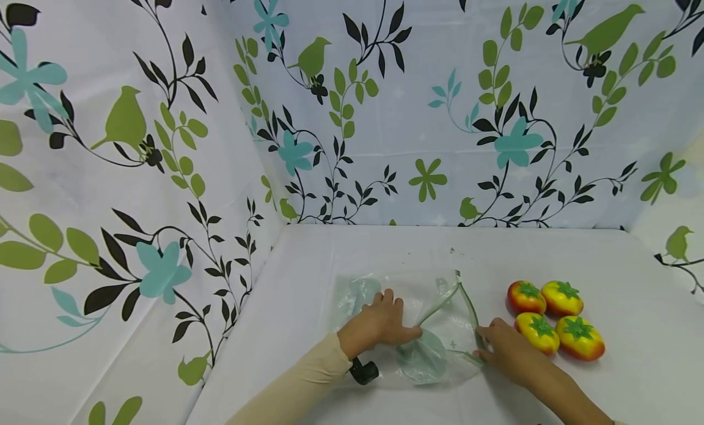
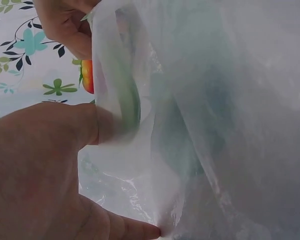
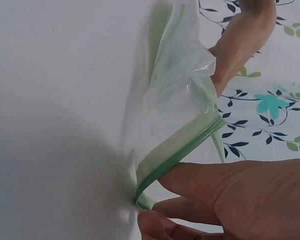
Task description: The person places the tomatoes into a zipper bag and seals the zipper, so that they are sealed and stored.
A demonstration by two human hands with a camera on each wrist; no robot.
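Fingers (image 3: pixel 185 181) of the right hand (image 1: pixel 511 351) pinch the green edge of a clear plastic bag (image 1: pixel 423 359) on the white counter (image 1: pixel 258 333); the left hand (image 1: pixel 379 321) rests loosely spread atop the bag. Four red-yellow, green-topped, tomato-shaped pieces (image 1: pixel 568 334) sit right of it.
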